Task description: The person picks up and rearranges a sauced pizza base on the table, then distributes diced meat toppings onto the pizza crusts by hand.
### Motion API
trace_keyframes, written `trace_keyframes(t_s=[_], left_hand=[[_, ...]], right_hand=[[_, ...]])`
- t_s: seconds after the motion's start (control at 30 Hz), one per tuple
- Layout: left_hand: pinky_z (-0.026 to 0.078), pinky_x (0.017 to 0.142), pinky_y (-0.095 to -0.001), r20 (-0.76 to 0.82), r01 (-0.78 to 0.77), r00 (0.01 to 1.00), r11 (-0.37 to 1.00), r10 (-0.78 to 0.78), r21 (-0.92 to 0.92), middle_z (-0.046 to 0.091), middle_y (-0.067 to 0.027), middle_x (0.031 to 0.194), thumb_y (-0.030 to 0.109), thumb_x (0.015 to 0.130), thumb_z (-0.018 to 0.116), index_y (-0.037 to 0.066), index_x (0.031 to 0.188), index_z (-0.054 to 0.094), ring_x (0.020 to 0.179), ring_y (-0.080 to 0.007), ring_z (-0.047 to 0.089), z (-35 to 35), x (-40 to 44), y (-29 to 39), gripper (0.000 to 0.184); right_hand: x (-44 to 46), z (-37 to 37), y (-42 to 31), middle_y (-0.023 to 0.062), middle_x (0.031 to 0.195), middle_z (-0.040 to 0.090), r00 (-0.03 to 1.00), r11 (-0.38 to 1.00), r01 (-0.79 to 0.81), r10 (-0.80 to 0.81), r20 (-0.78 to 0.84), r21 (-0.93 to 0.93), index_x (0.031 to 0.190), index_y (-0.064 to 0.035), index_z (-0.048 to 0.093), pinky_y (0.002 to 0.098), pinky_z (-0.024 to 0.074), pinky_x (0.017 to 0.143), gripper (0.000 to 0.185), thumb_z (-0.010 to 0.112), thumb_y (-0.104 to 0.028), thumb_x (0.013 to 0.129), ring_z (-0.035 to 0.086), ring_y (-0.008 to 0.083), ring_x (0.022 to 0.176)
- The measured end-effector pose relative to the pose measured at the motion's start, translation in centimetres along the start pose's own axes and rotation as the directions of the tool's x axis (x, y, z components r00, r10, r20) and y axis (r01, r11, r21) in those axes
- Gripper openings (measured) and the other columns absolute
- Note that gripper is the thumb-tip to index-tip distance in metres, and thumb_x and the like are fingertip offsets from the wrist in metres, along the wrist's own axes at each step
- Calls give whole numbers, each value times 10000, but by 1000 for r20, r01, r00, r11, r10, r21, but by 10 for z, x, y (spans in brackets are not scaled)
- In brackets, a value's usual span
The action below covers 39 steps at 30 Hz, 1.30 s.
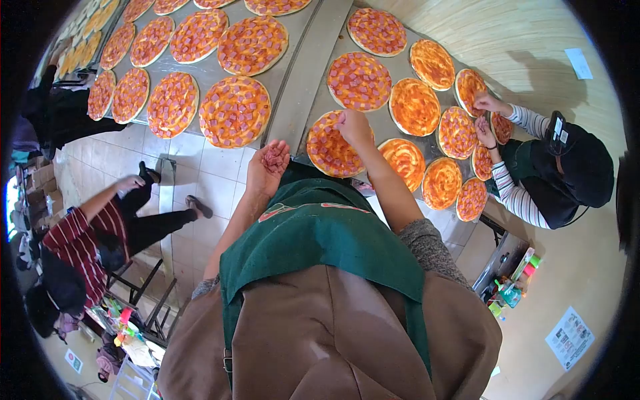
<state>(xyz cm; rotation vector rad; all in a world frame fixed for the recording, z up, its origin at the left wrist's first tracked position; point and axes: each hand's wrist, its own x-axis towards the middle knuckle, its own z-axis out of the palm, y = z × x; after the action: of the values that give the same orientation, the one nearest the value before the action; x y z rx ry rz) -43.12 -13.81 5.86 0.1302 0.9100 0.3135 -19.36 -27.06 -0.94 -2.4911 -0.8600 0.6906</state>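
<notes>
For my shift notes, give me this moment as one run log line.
left hand: cupped, holding diced topping | right hand: fingers bunched over pizza | co-worker: hands at other pizzas

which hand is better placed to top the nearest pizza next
Right, most likely: the right hand is over that pizza, while the left hand is off beside it, cupping diced topping.

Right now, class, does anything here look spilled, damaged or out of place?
No obvious spill or damage. One oddity: the front pizzas on the left table poke slightly past its edge, over the floor.
</notes>
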Motion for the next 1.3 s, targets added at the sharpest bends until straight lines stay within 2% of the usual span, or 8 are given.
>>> trace_keyframes(t_s=[0.2, 0.3, 0.4, 0.6, 0.8, 1.1, 1.2, 1.3], left_hand=[[514, 855, -342, 12, -5, 1000, 1000, 5, 1, 637, -130, 1067, 180, 936, 428, 15, 1083, 560, 1024, -251, 610, -2, -2, 1, 257], [513, 856, -340, 29, -3, 1000, 1000, 3, 0, 638, -127, 1068, 185, 935, 435, 16, 1086, 561, 1026, -251, 609, -7, 1, -1, 259], [511, 860, -339, 16, 8, 1000, 1000, -8, 8, 638, -123, 1069, 192, 934, 445, 20, 1089, 561, 1032, -251, 606, -7, 1, -4, 259], [505, 870, -343, 18, 28, 999, 999, -28, 22, 628, -124, 1090, 197, 936, 446, 17, 1088, 558, 1042, -248, 598, -2, -2, -6, 261], [502, 879, -352, 49, 47, 998, 998, -49, 42, 613, -146, 1113, 196, 948, 410, -6, 1128, 530, 1050, -261, 591, -6, 5, -13, 296], [501, 824, -327, 123, 115, 982, 969, -145, 219, 618, -116, 1031, 209, 969, 371, -2, 1096, 540, 956, -221, 602, 5, 8, -34, 299], [490, 766, -308, 145, 127, 977, 971, -158, 203, 613, -76, 944, 226, 977, 361, 31, 1017, 556, 859, -176, 593, 3, 19, -42, 278], [474, 735, -286, 119, 168, 974, 967, -194, 193, 597, -45, 880, 226, 981, 350, 66, 945, 552, 794, -141, 575, 1, 27, -45, 261]], right_hand=[[-13, -11, -10, 177, 810, 658, 992, 977, 56, -31, -125, 204, 819, 20, 619, 366, 529, 659, 129, 633, -102, 781, 660, 303, 727], [-16, 5, 14, 142, 784, 667, 964, 672, -229, 56, 260, 704, 840, 30, 628, 309, 541, 617, 86, 617, -45, 799, 672, 227, 688], [-27, -1, 5, 116, 762, 667, 920, 611, -382, 185, 345, 693, 882, 52, 632, 237, 535, 626, 82, 580, 11, 832, 676, 163, 816], [-32, 10, 7, 130, 756, 683, 996, 986, 56, -67, 63, 158, 877, -2, 658, 336, 518, 674, 147, 679, -89, 760, 672, 224, 769], [-34, 20, -3, 137, 766, 655, 998, 992, 9, -16, -55, -123, 878, -37, 665, 384, 489, 663, 193, 711, -157, 735, 635, 294, 725], [-91, -25, -108, 151, 842, 616, 935, 813, 301, -355, 15, 499, 876, -23, 637, 418, 496, 699, 180, 655, -142, 742, 618, 330, 773], [-99, -22, -109, 133, 816, 605, 852, 832, 521, -497, -162, 190, 896, -25, 625, 384, 505, 690, 164, 650, -129, 772, 614, 307, 778], [-100, -12, -102, 130, 828, 590, 900, 890, 435, -428, -78, 136, 920, -36, 625, 390, 502, 706, 175, 633, -129, 771, 606, 312, 813]])
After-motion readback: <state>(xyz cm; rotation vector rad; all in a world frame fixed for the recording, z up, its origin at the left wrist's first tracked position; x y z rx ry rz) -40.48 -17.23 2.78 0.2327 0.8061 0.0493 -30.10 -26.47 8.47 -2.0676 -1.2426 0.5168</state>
